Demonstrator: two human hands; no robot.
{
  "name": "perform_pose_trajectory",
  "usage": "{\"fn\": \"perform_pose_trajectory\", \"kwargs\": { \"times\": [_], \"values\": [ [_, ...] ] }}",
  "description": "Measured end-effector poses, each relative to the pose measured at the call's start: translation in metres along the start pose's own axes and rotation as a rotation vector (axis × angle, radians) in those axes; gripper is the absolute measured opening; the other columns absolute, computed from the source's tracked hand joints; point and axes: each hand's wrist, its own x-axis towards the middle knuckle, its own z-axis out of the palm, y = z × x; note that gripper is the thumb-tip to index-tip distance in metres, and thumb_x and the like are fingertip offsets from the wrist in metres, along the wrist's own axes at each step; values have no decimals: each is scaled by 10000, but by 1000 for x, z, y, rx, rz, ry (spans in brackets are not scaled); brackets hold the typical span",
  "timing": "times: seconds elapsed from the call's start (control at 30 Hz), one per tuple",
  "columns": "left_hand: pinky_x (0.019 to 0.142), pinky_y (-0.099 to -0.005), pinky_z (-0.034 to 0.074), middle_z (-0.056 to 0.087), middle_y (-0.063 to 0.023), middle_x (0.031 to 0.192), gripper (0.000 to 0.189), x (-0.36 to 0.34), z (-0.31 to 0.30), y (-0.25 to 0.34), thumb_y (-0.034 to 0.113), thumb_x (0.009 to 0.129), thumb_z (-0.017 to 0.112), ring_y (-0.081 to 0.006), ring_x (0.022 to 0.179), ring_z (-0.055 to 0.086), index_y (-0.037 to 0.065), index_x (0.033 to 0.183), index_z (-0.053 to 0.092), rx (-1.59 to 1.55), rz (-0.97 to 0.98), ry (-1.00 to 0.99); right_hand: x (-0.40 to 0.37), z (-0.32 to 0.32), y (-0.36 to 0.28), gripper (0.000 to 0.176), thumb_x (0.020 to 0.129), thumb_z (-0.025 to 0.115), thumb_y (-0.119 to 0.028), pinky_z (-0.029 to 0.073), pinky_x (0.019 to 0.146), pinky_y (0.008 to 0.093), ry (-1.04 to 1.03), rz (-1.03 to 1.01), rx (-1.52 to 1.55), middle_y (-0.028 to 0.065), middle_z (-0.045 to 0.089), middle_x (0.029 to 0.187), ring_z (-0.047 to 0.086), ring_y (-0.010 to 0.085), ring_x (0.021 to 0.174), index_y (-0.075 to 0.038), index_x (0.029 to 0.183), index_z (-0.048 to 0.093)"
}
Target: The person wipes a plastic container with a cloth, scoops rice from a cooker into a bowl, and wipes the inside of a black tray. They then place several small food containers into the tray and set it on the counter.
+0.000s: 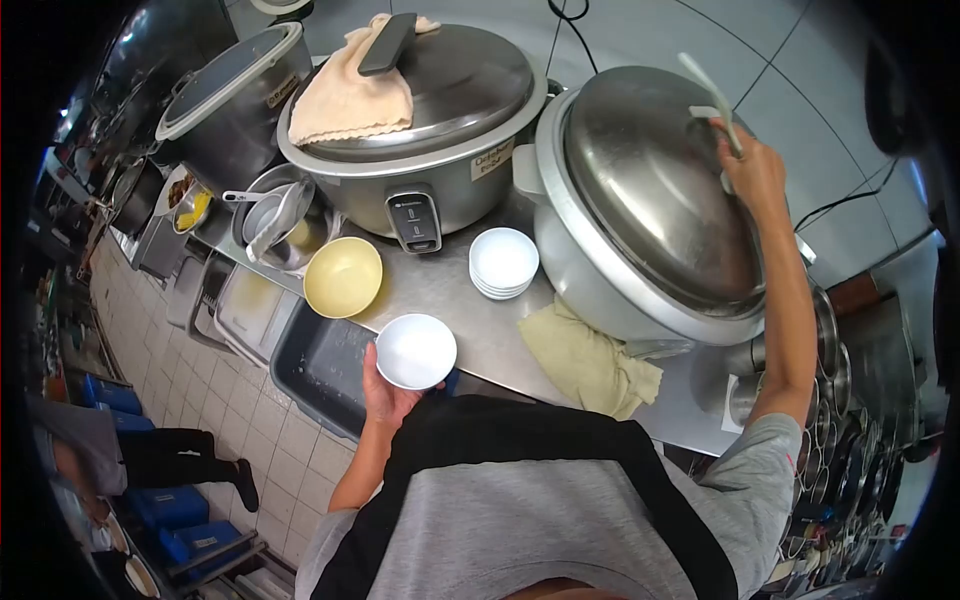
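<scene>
My left hand (pixel 388 398) is closed around the side of a white bowl (pixel 416 352), held upright and with nothing visible inside. My right hand (pixel 755 170) grips the pale handle of a domed metal lid (pixel 640 170) on the large right-hand cooker (pixel 560 240). A pale, slim utensil (pixel 705 85) sticks up from the same hand; its kind is not clear. Close to the left hand, a yellow bowl (pixel 343 278) rests at the counter edge. Several small white bowls (pixel 503 258) stand stacked between the two cookers.
A second rice cooker (pixel 440 195) has a peach cloth (pixel 350 95) on its lid. A green cloth (pixel 585 360) lies before the right cooker. Below the counter is a grey tub (pixel 310 365). Another person's leg (pixel 180 460) shows at lower left.
</scene>
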Motion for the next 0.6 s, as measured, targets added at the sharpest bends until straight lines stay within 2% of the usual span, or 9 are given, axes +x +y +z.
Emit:
{"fn": "perform_pose_trajectory", "kwargs": {
  "times": [0.03, 0.13, 0.2, 0.27, 0.37, 0.4, 0.43, 0.5, 0.6],
  "values": [
    [689, -512, 542, 526, -183, 1232, 744, 4, -6, 1, 641, 867, 391, -356, 1013, 591, 64, 1336, 383, 21, -8, -47, 11, 5, 6, 311, 880, 539, -275, 469, 636, 393, 7, -4, -6, 131, 636, 733, 615, 296, 662, -304, 1183, 602],
    [669, -494, 555, 544, -194, 1198, 760, 11, -12, -3, 645, 869, 378, -344, 957, 616, 46, 1336, 375, 18, -16, -25, 55, 36, 44, 310, 900, 525, -338, 444, 610, 384, 35, -51, 10, 124, 632, 757, 586, 261, 636, -297, 1200, 593],
    [638, -466, 566, 560, -201, 1167, 774, 18, -11, -6, 652, 868, 367, -336, 889, 637, 35, 1335, 371, 55, -24, -13, 72, 22, 29, 302, 899, 493, -348, 472, 635, 411, -144, 80, 161, 151, 627, 711, 595, 335, 646, -203, 1135, 613],
    [596, -450, 568, 569, -193, 1150, 765, 23, -10, -8, 654, 866, 369, -334, 847, 645, 48, 1333, 374, 35, -46, -22, 92, 25, 46, 410, 925, 467, -442, 421, 588, 339, -132, 30, 140, 78, 523, 642, 517, 196, 585, -170, 1210, 580],
    [550, -452, 561, 571, -172, 1149, 747, 31, -11, -8, 663, 856, 387, -341, 828, 643, 88, 1333, 381, -27, -95, -96, 89, -12, 40, 383, 874, 578, -341, 457, 914, 371, 89, 21, 253, 242, 621, 1089, 616, 227, 1050, -126, 1187, 624],
    [559, -458, 560, 569, -173, 1149, 759, 35, -17, -5, 674, 848, 393, -343, 823, 643, 93, 1336, 377, -10, -108, -146, 78, -25, 31, 325, 861, 571, -309, 501, 812, 381, 214, -44, 303, 199, 664, 982, 654, 241, 934, -95, 1085, 668],
    [568, -463, 559, 568, -173, 1149, 771, 39, -19, -4, 686, 840, 398, -344, 819, 643, 97, 1338, 373, 6, -119, -197, 62, -42, 30, 382, 897, 516, -378, 460, 701, 345, 54, 79, 385, 135, 580, 818, 580, 212, 761, -80, 1111, 625],
    [626, -490, 556, 537, -182, 1198, 808, 43, -13, -3, 704, 816, 423, -376, 913, 617, 104, 1353, 356, -27, -107, -202, 14, -75, 14, 400, 935, 477, -396, 427, 596, 311, -120, 118, 469, 74, 517, 683, 519, 185, 607, -46, 1094, 585],
    [739, -538, 533, 451, -194, 1300, 866, 49, 19, 1, 704, 778, 490, -429, 1098, 508, 113, 1385, 311, -75, -86, -227, -81, -89, -24, 271, 906, 474, -212, 471, 649, 445, -247, -349, 186, 179, 638, 822, 609, 352, 713, -53, 1094, 589]
  ]
}}
